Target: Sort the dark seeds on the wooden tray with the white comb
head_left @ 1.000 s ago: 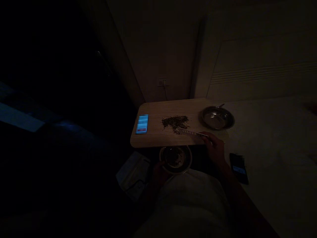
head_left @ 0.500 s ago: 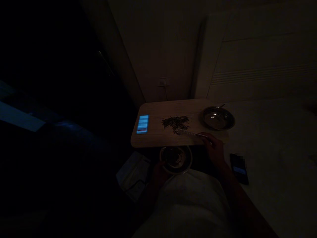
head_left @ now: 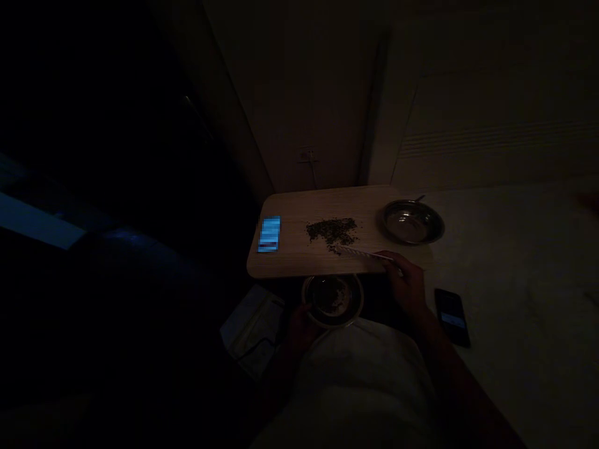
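- Strip [head_left: 365, 253], thin and pale, shifts a touch in the right hand [head_left: 406, 280]: over the last second its far tip slips slightly toward the near edge of the board [head_left: 292, 263], and its face shows narrower now.
- Pile of dark bits [head_left: 331, 231] barely answers! Its outline matches that of a second ago, so I judge the work on it has advanced very little in this beat.
- Left hand [head_left: 300, 325] and the near bowl [head_left: 356, 302] hold their place just below the board's near edge; whether rim and board touch, I can't tell.
- Fingers, right side: thumb and fingertips pinch the near end of the strip, which points left across the board.
- Fingers, left side: one digit laps the bowl's rim, the others lost in the dark, so their spread can't be told.
- Looks of the pile: small, crumb-like, mid-board, dense through its middle, with loose specks straggling at its near fringe, right where the strip's tip lies.
- Inside the near bowl, a dark mass beside a paler patch, too dim to name.
- Round about: lit phone [head_left: 269, 234] at the board's left end, second bowl [head_left: 410, 236] gleaming at its right, second phone [head_left: 452, 318] beyond the right forearm.
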`<state>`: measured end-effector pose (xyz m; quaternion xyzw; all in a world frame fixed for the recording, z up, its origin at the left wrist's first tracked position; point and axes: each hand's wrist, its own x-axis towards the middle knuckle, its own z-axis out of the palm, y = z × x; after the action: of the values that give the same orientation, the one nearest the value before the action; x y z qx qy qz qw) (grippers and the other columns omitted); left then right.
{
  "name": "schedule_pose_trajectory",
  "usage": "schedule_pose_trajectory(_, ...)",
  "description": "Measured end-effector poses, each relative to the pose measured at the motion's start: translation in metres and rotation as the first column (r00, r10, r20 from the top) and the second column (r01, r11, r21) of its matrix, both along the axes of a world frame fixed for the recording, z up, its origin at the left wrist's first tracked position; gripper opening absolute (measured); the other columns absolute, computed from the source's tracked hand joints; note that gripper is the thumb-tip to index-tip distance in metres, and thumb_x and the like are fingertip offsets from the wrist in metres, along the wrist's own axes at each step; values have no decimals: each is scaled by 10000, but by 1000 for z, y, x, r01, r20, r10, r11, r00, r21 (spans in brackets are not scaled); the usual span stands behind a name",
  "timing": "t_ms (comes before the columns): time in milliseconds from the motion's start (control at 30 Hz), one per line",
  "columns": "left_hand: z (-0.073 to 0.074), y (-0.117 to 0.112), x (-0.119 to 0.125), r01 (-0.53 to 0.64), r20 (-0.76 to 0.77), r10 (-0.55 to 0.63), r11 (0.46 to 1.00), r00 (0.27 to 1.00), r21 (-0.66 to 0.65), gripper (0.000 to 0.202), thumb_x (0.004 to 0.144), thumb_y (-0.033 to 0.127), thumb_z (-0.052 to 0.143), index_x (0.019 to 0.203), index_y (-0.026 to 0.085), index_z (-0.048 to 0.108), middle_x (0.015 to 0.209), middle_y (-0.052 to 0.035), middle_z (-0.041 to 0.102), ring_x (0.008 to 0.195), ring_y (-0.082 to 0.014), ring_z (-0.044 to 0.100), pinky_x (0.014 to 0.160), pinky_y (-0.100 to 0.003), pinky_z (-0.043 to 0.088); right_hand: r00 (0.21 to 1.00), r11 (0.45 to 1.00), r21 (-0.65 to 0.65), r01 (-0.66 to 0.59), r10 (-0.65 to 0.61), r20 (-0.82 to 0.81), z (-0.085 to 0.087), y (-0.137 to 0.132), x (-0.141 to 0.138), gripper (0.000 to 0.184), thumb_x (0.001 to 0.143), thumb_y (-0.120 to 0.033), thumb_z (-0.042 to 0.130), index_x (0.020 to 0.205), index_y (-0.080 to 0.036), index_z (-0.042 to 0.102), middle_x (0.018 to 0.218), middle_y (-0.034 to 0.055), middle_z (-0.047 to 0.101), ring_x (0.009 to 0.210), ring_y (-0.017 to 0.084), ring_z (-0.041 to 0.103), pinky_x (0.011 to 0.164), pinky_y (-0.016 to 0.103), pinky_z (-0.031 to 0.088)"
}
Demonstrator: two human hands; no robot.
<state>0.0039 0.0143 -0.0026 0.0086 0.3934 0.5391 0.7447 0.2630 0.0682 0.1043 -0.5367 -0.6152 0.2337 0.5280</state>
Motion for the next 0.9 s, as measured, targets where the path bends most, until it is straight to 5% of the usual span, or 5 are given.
schedule_pose_trajectory(900,1,4,1,72,94,-66,996,993,-61,268,747,183,613,1002,123,672,923,-105,755,959,-279,688,965,-425,464,999,999,-29,42,-41,10,-2,-5,6,253,900,-381,561,1036,-238,719,1044,53,737,988,245,673,894,394,516)
